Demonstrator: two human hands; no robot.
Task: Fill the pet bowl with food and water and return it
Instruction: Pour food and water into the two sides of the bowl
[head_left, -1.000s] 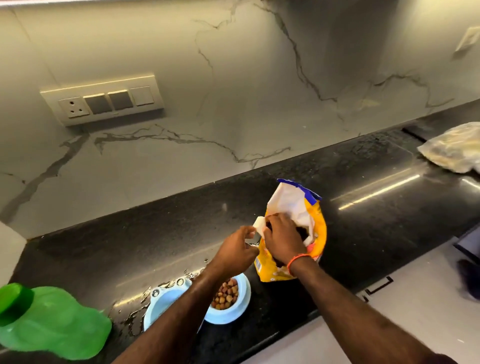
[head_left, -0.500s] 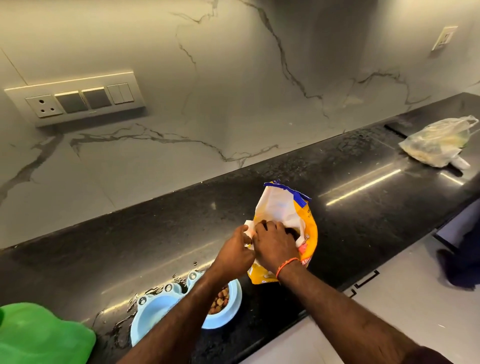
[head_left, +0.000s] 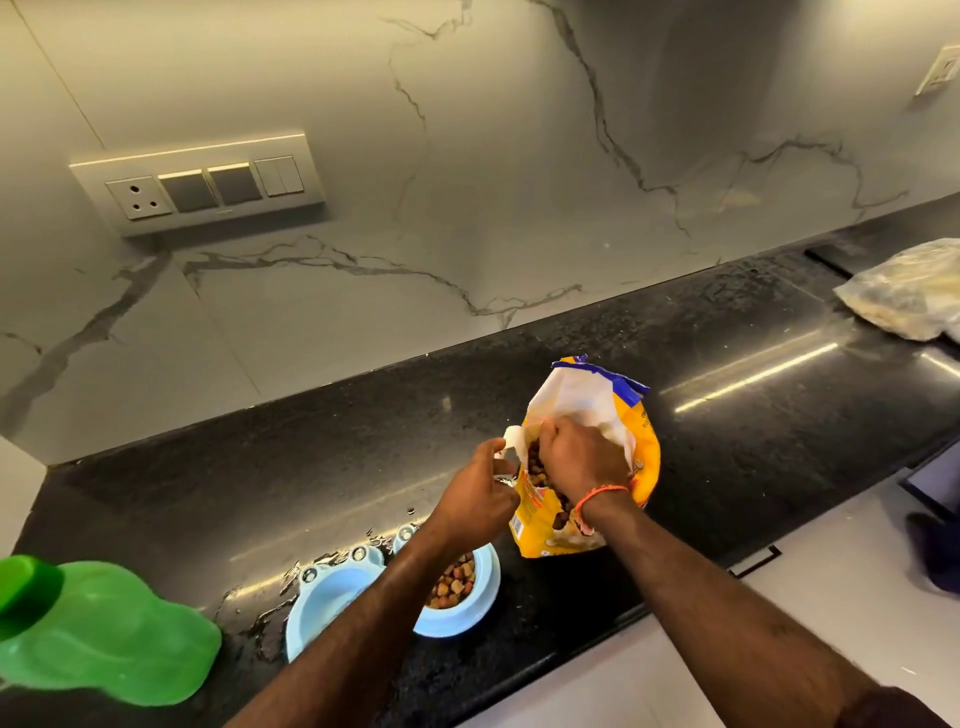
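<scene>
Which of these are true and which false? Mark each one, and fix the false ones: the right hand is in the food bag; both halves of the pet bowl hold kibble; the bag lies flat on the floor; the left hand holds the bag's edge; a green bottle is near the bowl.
1. The right hand is in the food bag. True.
2. Both halves of the pet bowl hold kibble. False: only the right half shows kibble; none shows in the left half, which the forearm partly hides.
3. The bag lies flat on the floor. False: it stands on the black counter.
4. The left hand holds the bag's edge. True.
5. A green bottle is near the bowl. True, to its left.
</scene>
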